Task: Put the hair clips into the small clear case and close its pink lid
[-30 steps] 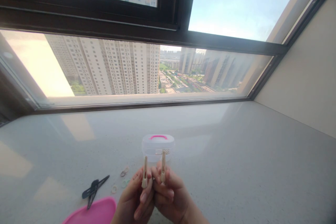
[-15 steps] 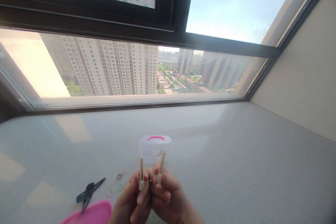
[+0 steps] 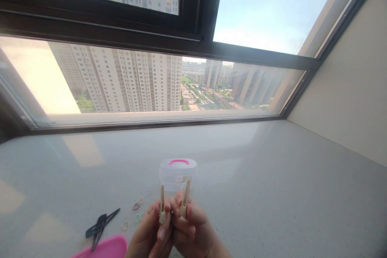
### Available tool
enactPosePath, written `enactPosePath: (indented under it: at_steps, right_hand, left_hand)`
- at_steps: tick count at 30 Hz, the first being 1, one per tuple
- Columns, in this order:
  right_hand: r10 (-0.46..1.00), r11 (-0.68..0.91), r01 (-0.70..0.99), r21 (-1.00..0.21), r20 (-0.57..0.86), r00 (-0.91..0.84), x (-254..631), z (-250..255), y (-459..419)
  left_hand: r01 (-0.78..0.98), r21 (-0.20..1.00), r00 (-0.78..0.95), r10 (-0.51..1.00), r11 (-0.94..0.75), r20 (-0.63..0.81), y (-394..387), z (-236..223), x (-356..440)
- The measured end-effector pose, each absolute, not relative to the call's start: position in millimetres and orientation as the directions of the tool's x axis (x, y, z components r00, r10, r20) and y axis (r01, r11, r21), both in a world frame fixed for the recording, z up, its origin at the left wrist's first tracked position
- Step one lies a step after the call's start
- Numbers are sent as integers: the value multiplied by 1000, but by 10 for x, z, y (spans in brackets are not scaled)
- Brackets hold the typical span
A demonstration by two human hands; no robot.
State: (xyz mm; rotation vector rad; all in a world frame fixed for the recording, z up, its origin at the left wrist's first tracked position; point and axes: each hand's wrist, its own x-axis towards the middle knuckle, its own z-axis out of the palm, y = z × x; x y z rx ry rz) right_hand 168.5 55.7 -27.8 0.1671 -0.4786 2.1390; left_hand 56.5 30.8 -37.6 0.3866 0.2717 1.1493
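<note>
Side by side at the bottom middle, my two hands touch each other. My left hand (image 3: 152, 227) is closed on a cream hair clip (image 3: 162, 205), which points upward. A second cream hair clip (image 3: 185, 199), leaning slightly right, is pinched in my right hand (image 3: 193, 225). Just beyond the clips stands a clear plastic box (image 3: 178, 173) with a white lid and a pink handle (image 3: 179, 162); the clip tips overlap its front in view. The lower parts of both hands are cut off by the frame.
Left of my hands lie several small hair ties (image 3: 136, 206) and two crossed dark snap hair clips (image 3: 99, 225). A pink tray (image 3: 105, 248) sits at the bottom edge, partly out of frame. The pale speckled sill (image 3: 272, 193) runs back to a dark-framed window (image 3: 151, 124).
The view has tilted slightly, so everything sits a little lower in the picture. Both hands keep hold of their clips with hardly any motion.
</note>
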Motion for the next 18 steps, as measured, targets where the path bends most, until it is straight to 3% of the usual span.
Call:
enactPosePath:
  at_steps: [7, 18]
  right_hand:
    - [757, -498, -820, -283, 319, -570, 1665, -290, 562]
    - [774, -514, -799, -314, 232, -589, 1702, -333, 547]
  left_hand:
    - [-850, 415, 357, 934, 323, 4, 320, -421, 582]
    - [-822, 436, 378, 924, 367, -64, 300, -445, 534]
